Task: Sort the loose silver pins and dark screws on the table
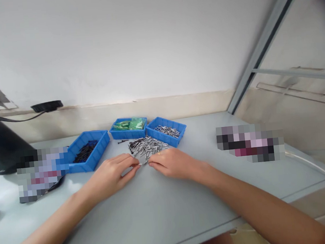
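A loose pile of silver metal pins or screws (150,145) lies on the grey table, with a few dark ones at its left side. Just in front of the pile, my left hand (118,172) pinches the left end of a small silver piece (144,163). Close by on the right, my right hand (174,164) has its fingertips pressed together at the piece's other end. What lies between those fingertips is mostly hidden. Behind the pile stands a blue tray (178,140) of silver pieces.
Left of the pile, a blue tray (103,147) holds dark screws. Another blue tray (127,133) at the back contains green packets. A black cylinder (4,147) stands far left. Blurred-out objects lie on both sides, a white cable (312,161) at the right.
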{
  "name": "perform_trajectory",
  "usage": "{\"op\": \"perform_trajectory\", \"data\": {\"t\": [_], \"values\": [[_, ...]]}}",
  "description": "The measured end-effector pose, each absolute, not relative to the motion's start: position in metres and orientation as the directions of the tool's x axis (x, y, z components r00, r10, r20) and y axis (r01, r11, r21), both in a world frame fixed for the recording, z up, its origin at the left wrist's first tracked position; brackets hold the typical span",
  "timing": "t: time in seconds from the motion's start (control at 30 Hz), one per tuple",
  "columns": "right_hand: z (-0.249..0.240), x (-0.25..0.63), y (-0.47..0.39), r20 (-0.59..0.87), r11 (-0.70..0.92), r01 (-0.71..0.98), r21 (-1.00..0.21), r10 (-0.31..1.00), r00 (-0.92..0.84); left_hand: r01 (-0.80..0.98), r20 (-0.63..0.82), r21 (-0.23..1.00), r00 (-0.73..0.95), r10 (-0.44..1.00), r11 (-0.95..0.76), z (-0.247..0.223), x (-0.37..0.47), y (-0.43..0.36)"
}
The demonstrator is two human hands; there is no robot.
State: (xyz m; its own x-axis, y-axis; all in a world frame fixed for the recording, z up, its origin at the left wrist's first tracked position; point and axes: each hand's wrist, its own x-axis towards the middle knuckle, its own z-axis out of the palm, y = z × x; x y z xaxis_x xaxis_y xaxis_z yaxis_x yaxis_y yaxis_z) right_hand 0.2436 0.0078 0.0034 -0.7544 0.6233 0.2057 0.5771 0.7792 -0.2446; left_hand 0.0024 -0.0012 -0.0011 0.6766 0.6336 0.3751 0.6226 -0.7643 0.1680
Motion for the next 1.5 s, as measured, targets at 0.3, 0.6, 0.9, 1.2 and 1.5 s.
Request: {"op": "perform_trajectory", "data": {"t": [0.3,0.6,0.9,1.2,1.5], "values": [[0.0032,0.2437,0.0084,0.207,0.777,0.571,-0.264,0.624,-0.753,0.608,0.352,0.169,0.698,0.624,-0.776,0.0011,0.0036,-0.0007],[0.0035,0.2440,0.0080,0.205,0.773,0.573,-0.274,0.629,-0.750,0.629,0.329,0.140,0.699,0.635,-0.765,0.0013,0.0041,-0.0016],[0.0072,0.2431,0.0072,0.196,0.759,0.599,-0.255,0.647,-0.736,0.641,0.359,0.135,0.679,0.640,-0.756,-0.0019,0.0024,0.0003],[0.0023,0.2435,0.0084,0.209,0.787,0.566,-0.244,0.613,-0.762,0.634,0.353,0.144,0.685,0.638,-0.760,-0.0027,0.0014,0.0006],[0.0053,0.2423,0.0076,0.210,0.768,0.588,-0.254,0.637,-0.742,0.641,0.344,0.142,0.683,0.645,-0.755,-0.0019,0.0014,0.0002]]}}
